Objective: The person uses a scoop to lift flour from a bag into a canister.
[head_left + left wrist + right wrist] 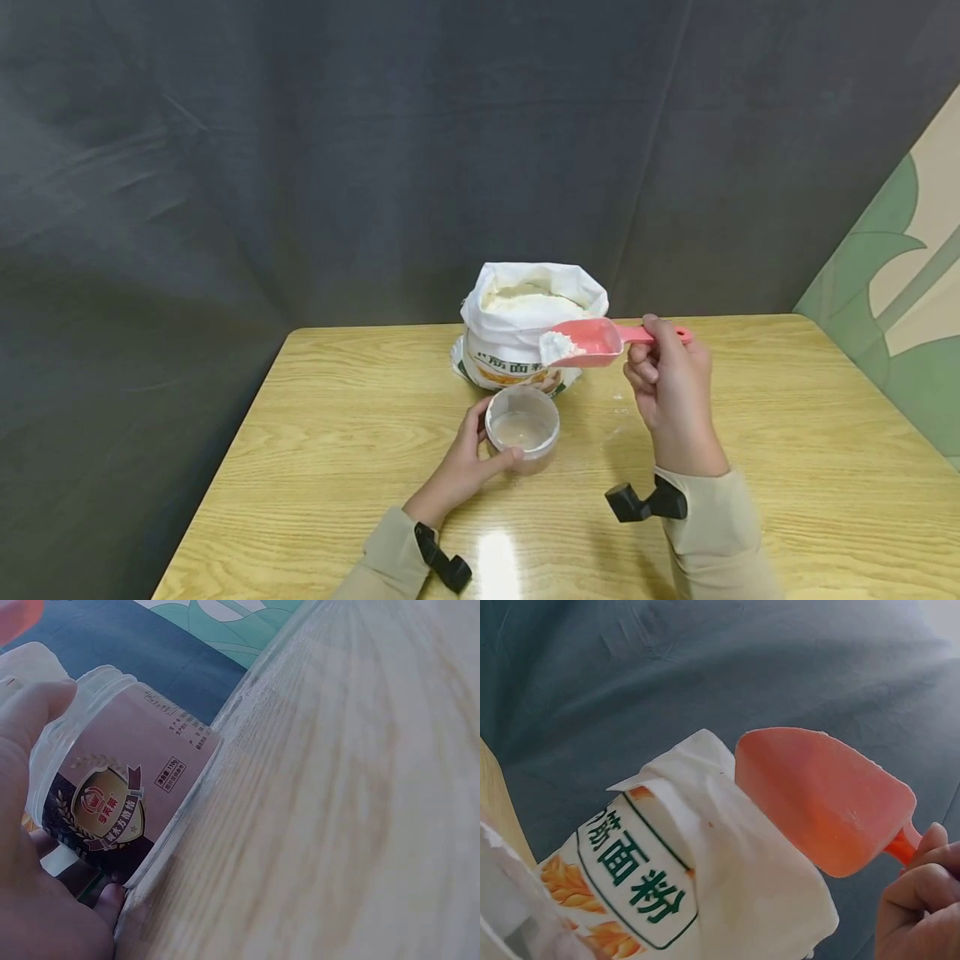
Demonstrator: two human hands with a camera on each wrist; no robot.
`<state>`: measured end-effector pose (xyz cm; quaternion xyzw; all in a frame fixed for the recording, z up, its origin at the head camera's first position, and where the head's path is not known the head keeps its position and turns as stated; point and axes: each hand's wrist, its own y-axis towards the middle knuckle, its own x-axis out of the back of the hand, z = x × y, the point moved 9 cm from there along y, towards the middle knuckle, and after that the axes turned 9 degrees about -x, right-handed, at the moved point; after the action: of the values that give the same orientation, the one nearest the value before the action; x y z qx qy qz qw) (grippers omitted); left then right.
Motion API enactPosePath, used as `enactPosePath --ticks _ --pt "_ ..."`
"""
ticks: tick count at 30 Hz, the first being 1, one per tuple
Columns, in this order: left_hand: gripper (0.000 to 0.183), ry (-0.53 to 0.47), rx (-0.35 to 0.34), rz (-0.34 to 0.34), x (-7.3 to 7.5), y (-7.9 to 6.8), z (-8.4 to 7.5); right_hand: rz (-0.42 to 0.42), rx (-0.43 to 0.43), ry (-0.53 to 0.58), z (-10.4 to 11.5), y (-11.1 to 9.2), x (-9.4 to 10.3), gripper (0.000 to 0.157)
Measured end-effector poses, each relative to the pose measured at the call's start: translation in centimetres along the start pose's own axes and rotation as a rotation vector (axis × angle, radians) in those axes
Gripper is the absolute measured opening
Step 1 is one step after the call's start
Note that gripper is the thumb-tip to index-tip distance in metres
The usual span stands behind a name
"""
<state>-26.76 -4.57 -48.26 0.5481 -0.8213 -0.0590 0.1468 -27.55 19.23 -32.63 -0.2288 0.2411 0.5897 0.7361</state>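
While our right grip [672, 396] pinches the pink scoop [597, 340], its flour-bearing mouth [557, 348] points left, higher than the plastic jar [525, 435] our left grip [467, 468] clasps.

Table [322, 433] near edge cut off, head view. Scoop [597, 340] hides part of bag [513, 335] front. Jar [522, 427] cropped, right wrist view.

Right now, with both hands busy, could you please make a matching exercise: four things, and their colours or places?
1. Scoop
2. Jar
3. Bag
4. Curtain

A. white, behind the jar
B. dark, beyond the table
C. held by the right hand
D. held by the left hand

Pairs: 1-C, 2-D, 3-A, 4-B
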Motion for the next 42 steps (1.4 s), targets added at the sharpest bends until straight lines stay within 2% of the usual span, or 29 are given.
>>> enactPosePath --ticks 9,12,19,25,36,42 --pt "0.088 0.002 0.006 0.008 0.0 -0.1 -0.2 0.084 0.011 -0.048 -1.1 -0.3 0.4 0.043" --pt "0.088 0.002 0.005 0.01 0.0 -0.1 -0.2 0.09 0.003 -0.084 -1.5 -0.3 0.5 0.042" --pt "0.087 -0.007 0.01 0.013 -0.1 -0.1 -0.1 0.028 0.004 -0.193 -2.4 -0.1 0.7 0.041" --pt "0.088 -0.003 0.014 0.01 -0.1 0.0 0.1 -0.035 0.041 -0.313 -2.9 -0.2 0.6 0.035" --pt "0.088 -0.002 0.012 0.008 0.0 0.1 0.0 -0.058 0.123 -0.59 -3.5 -0.7 -0.4 0.024" --pt "0.088 -0.006 0.009 -0.003 0.1 0.0 0.1 -0.053 0.154 -0.722 -4.1 -0.9 -1.1 0.024"
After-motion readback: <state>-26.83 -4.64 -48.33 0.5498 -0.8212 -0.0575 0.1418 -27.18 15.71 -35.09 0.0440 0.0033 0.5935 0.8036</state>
